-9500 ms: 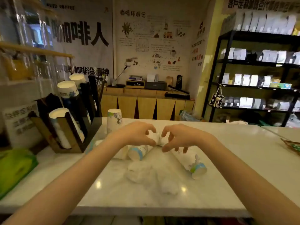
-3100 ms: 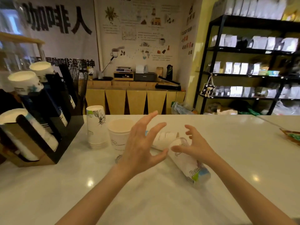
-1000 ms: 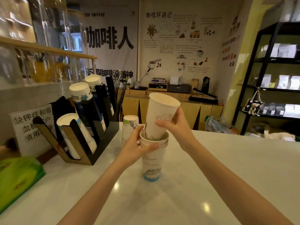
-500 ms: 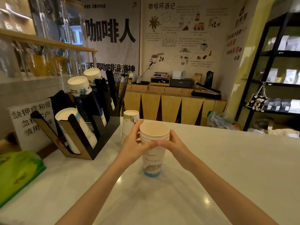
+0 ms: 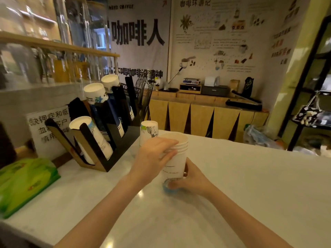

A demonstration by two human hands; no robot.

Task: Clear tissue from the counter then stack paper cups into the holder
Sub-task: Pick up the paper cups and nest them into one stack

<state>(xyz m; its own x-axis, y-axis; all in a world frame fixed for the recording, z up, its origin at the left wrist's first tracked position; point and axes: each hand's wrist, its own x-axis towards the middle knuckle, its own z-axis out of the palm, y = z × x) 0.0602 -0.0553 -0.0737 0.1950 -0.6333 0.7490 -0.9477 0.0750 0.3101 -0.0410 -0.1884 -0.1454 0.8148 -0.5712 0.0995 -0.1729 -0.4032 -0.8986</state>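
Observation:
A stack of nested white paper cups (image 5: 176,159) stands upright at the middle of the white counter (image 5: 250,185). My left hand (image 5: 154,158) grips it near the rims from the left. Around its blue-printed base, from the right, curls my right hand (image 5: 190,179). A second, shorter cup stack (image 5: 149,130) stands just behind, rim down. The black and wood cup holder (image 5: 107,140) sits at the left, its slanted slots filled with rows of cups (image 5: 95,138). No tissue shows on the counter.
A green packet (image 5: 23,181) lies at the counter's left edge. A printed sign (image 5: 48,129) leans behind the holder, under a shelf of glass jars (image 5: 53,65). Black shelving (image 5: 311,97) stands at the right, and a wooden cabinet (image 5: 206,117) lies beyond the counter.
A second ago my right hand lowered a cup into the stack. That cup now sits nested, my right hand has slid down to the base, and my left hand covers the rims.

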